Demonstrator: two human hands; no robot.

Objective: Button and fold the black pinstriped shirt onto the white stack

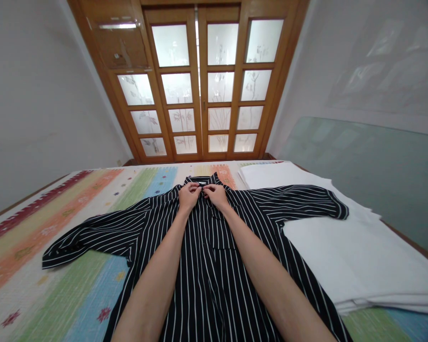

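Note:
A black shirt with white stripes [199,275] lies front up, its two sleeves spread out to the sides and its collar at the far end. Just below the collar, my left hand [189,195] pinches the shirt's front edge. My right hand [216,195] pinches the other side of the opening, close beside the left. The fingertips of both hands nearly meet at the neck. Any button between them is too small to make out. A chest pocket shows partly beside my right forearm.
Under the shirt is a colourful striped cloth [67,294]. Folded white cloth [364,266] lies at the right, partly beneath the right sleeve. Wooden doors with frosted panes [201,109] stand beyond the far edge. A pale greenish panel [371,166] leans along the right wall.

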